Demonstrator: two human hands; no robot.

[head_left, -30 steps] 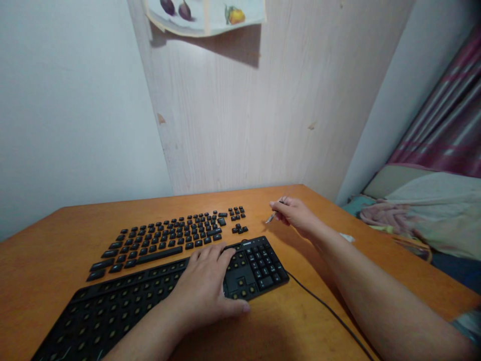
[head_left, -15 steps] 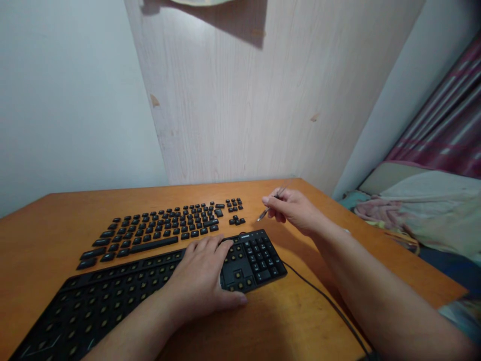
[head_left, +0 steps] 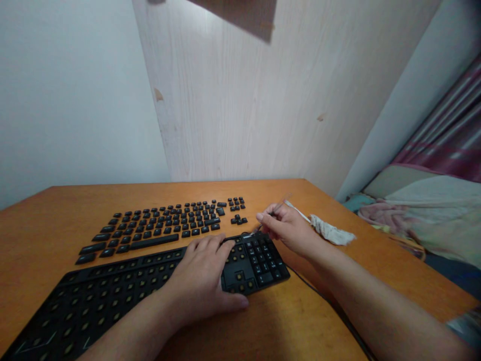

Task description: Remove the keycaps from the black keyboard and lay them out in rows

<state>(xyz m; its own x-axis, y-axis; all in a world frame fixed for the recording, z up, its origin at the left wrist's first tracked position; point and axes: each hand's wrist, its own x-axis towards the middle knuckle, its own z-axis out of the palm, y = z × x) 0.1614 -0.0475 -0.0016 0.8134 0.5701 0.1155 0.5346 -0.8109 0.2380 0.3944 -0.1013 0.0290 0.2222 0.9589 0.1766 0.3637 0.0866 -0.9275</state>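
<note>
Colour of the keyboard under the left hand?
The keyboard is black, best seen in the head view.

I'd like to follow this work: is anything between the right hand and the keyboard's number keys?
Nothing visible stands between the right hand and the number keys; the thin tool it holds slants down toward the keyboard.

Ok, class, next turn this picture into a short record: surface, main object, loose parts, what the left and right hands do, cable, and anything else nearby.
Surface: orange-brown table
Main object: black keyboard, mostly bare of caps; number pad has its keys
Loose parts: black keycaps laid in rows beyond the keyboard
Left hand: spread, resting on the keyboard
Right hand: pinching a thin tool near the keyboard's far edge; contact unclear
Cable: black, passing beside the right forearm
Nearby: crumpled white material
</note>
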